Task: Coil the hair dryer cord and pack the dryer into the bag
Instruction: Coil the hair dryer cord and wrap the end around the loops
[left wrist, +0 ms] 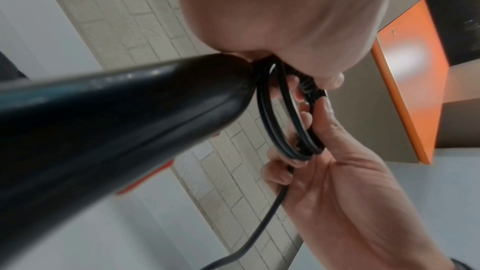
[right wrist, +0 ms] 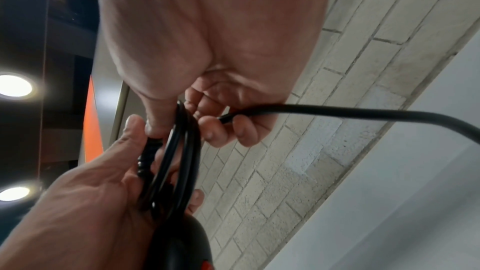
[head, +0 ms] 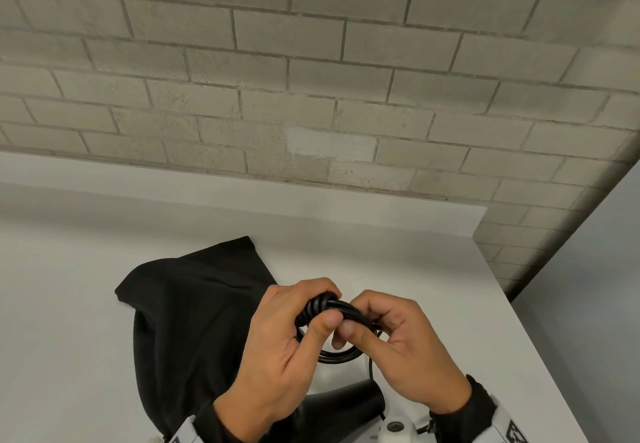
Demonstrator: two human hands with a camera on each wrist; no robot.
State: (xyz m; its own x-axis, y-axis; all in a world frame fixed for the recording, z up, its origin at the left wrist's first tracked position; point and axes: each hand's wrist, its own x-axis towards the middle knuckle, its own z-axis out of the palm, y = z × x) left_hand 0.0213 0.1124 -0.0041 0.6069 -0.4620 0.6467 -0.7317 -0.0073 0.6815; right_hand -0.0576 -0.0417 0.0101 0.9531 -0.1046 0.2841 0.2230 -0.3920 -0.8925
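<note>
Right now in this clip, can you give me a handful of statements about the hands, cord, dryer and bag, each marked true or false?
1. Both hands hold the looped black power cord. True: the left hand grips the coil and the right hand pinches it.
2. The black hair dryer is already inside the black fabric bag. False: it is outside the bag, its body showing below the hands.
3. The bag lies on the white table, to the left of the hands. True.
4. The cord is fully coiled, with no loose length left. False: a loose run of cord leaves the right hand's fingers.
5. The wall behind the table is orange. False: it is pale brick.
</note>
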